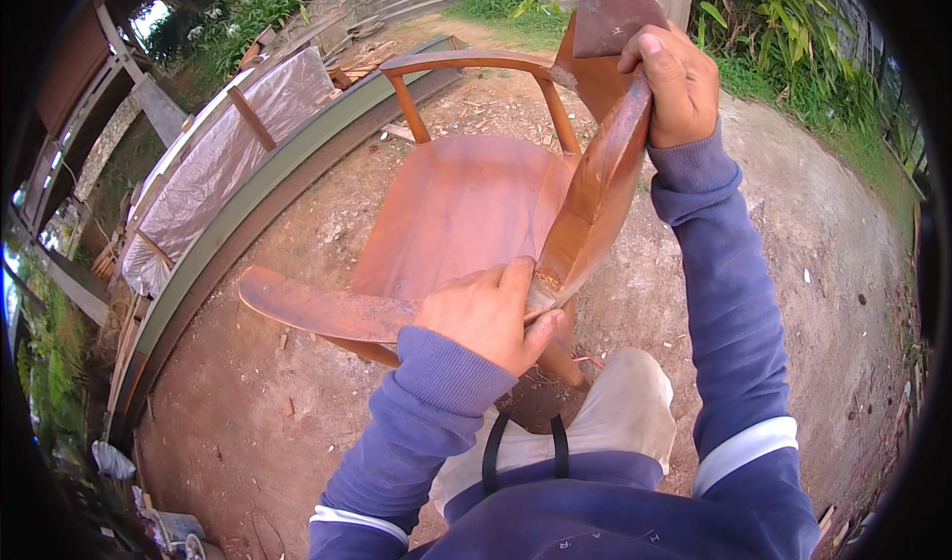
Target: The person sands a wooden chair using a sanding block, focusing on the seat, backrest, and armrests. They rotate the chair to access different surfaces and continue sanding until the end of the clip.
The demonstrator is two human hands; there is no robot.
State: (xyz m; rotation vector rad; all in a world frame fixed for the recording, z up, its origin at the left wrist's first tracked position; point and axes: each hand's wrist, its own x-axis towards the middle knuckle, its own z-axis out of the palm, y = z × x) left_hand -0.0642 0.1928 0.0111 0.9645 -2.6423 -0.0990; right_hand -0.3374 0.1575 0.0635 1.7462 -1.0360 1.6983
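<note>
A reddish-brown wooden armchair [461, 210] stands on the bare ground before me, its seat facing left in the view. My right hand [677, 88] is at the far end of the backrest [602, 181]. It holds a folded sheet of brown sandpaper [613, 14], which sticks up beyond the fingers. My left hand [483, 311] grips the joint where the near armrest [327, 307] meets the backrest. A pale, scuffed patch of wood shows beside its fingers. The far armrest [468, 58] has a similar pale patch at its joint. The palm hides what lies under my left hand.
A long green metal beam [245, 225] curves along the left. Behind it lies clear plastic sheeting [223, 158] with timber pieces. Wood chips litter the dirt ground [245, 426]. Leafy plants [781, 17] border the far right, and a bucket [175, 526] sits at lower left.
</note>
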